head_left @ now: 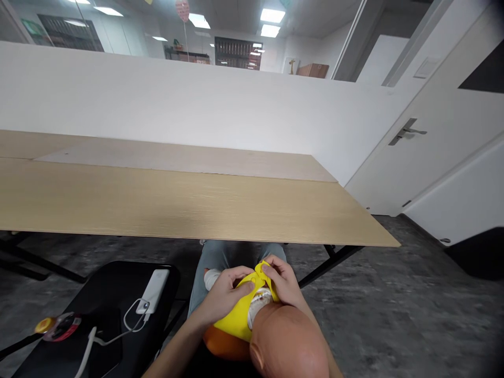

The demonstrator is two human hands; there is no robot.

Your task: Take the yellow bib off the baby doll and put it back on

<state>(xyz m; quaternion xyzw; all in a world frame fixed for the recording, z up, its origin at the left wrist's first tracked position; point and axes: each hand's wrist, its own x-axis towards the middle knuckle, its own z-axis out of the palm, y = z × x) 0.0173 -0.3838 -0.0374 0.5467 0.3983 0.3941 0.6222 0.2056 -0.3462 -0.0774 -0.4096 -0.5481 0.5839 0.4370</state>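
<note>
A bald baby doll (289, 341) rests on the lap, its head toward the camera and its face turned away from view. A yellow bib (238, 315) lies over its body, with a white frilly collar (260, 304) showing at the neck. My left hand (232, 289) is closed on the bib's left side near the neck, thumb on top. Between its thumb and fingers, my right hand (281, 278) pinches the bib's raised upper end. An orange piece (224, 344) shows under the bib. Beyond my left hand is a small white sock (211, 278).
A long wooden table (189, 205) runs across in front, above the knees. To the left, a black chair (106, 294) holds a white power bank (153, 291) with a cable and a bottle with a yellow cap (59, 325). A white door (433, 142) stands at the right.
</note>
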